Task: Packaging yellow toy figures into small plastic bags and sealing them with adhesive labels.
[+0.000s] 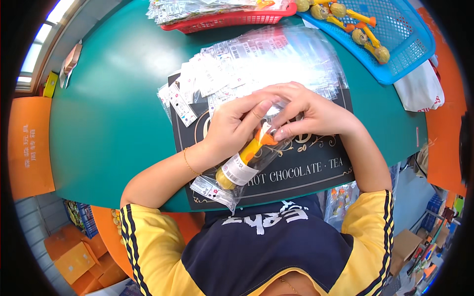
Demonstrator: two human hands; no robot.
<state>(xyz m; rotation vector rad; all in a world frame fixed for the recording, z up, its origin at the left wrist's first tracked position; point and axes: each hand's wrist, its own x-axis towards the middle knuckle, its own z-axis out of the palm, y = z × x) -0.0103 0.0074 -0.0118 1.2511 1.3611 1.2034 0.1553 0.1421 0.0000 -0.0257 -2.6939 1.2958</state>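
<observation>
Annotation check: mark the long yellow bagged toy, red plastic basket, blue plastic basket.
Long yellow bagged toy (251, 149), head view, yellow shaft.
Red plastic basket (232, 21), head view, near wall.
Blue plastic basket (402, 37), head view, bare mesh.

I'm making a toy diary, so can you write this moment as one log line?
left hand: holding clear bag | right hand: holding clear bag | toy: inside bag | blue basket: more toys

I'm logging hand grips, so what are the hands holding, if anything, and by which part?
The left hand and right hand hold a clear bag, with a yellow-and-orange toy inside, by its far end.
</observation>
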